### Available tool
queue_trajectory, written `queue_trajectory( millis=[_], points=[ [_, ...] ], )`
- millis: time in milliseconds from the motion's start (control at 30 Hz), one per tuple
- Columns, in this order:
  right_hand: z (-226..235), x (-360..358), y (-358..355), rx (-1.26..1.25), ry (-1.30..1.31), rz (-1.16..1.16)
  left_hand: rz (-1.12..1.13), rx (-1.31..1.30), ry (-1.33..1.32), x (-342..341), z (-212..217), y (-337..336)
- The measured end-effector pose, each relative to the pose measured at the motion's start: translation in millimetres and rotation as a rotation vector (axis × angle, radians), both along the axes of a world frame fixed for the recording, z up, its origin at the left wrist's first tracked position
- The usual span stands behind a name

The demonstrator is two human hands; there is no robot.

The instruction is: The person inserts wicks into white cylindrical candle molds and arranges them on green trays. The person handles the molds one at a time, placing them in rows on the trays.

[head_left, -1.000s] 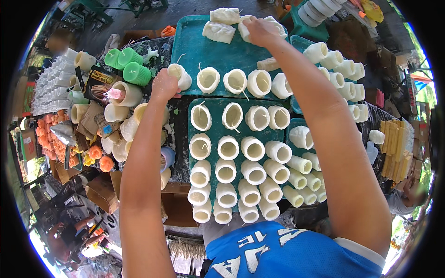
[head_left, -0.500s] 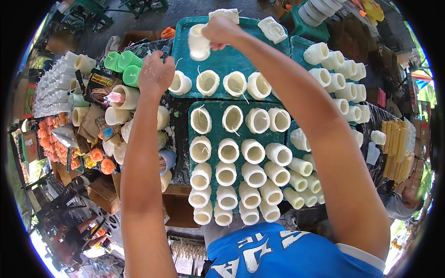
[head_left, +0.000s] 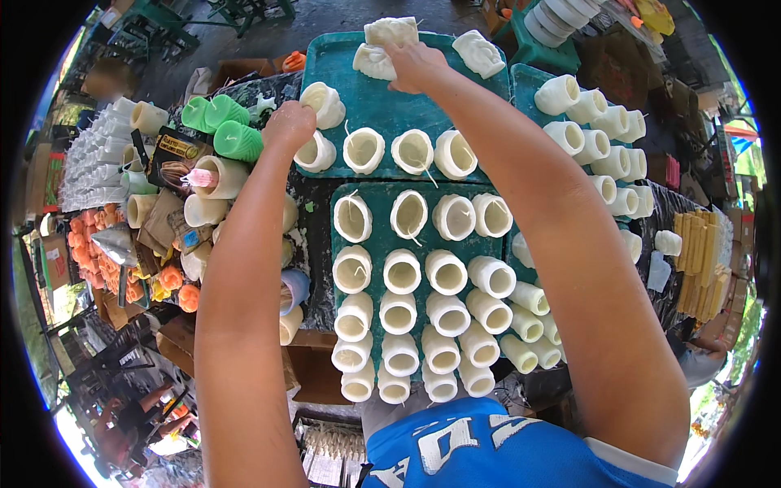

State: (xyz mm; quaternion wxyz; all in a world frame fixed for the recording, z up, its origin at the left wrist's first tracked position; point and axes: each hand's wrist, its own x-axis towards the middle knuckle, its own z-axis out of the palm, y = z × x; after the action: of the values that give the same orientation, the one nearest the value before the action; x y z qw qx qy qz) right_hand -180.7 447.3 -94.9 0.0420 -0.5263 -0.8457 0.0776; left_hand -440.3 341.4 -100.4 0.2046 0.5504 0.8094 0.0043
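Note:
My left hand [head_left: 290, 126] is closed at the left side of a cream cup-shaped mould [head_left: 324, 106], at the left edge of the teal tray [head_left: 415, 106]. That mould stands with its opening toward me. Farther off, my right hand [head_left: 416, 65] grips the right end of a cream mould lying on its side [head_left: 373, 62]; its fingertips are partly hidden. Just beyond lies another cream mould [head_left: 392, 31], and one more [head_left: 478, 54] rests at the tray's far right corner. A row of upright moulds [head_left: 364, 150], some with strings, crosses the tray's near part.
A nearer teal tray [head_left: 381, 259] bears several rows of cream moulds. More moulds [head_left: 561, 94] stand on the right. At left are green candles [head_left: 237, 141], orange pieces [head_left: 85, 244], a metal pitcher [head_left: 114, 242] and cardboard. Yellow bars [head_left: 695, 260] are stacked far right.
The mould that was in my right hand now stands beside my left hand. My right hand has moved right and onto another mould; my left hand has shifted slightly right and closed.

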Motion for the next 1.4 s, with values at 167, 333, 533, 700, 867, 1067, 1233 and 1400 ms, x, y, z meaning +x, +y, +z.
queue_trajectory(
  millis=[167, 333, 533, 700, 867, 1067, 1233, 1400],
  points=[
    [-12.0, 19.5, 2.0, 0.021, 0.110, 0.006, 0.042, 0.082, 0.038, 18.0, 11.8, -0.3],
    [14.7, 15.5, -1.2, 0.191, 0.117, 0.246, 0.042, -0.061, -0.041, 6.4, 7.5, 11.2],
    [18.1, 15.2, -22.4, -0.035, 0.102, 0.384, 0.029, 0.068, -0.017, 3.2, 3.0, 8.0],
    [13.6, 14.2, -36.8, -0.312, 0.042, 0.283, -0.020, -0.002, -0.125, -21.5, -17.8, 22.6],
    [34.4, -0.7, -37.3, -0.521, 0.039, 0.279, -0.047, -0.028, -0.150, -29.1, -22.7, 22.6],
    [16.2, -11.7, -28.8, -0.378, 0.175, 0.299, -0.057, 0.150, 0.003, 1.5, -5.4, 12.9],
    [23.7, 33.7, 7.0, -0.522, 0.305, 0.231, -0.300, 0.500, 0.158, 54.8, 31.3, 10.1],
    [53.0, 117.1, -2.0, -0.509, -0.288, 0.111, -0.569, 0.291, 0.414, 90.0, 60.9, 14.5]
  ],
)
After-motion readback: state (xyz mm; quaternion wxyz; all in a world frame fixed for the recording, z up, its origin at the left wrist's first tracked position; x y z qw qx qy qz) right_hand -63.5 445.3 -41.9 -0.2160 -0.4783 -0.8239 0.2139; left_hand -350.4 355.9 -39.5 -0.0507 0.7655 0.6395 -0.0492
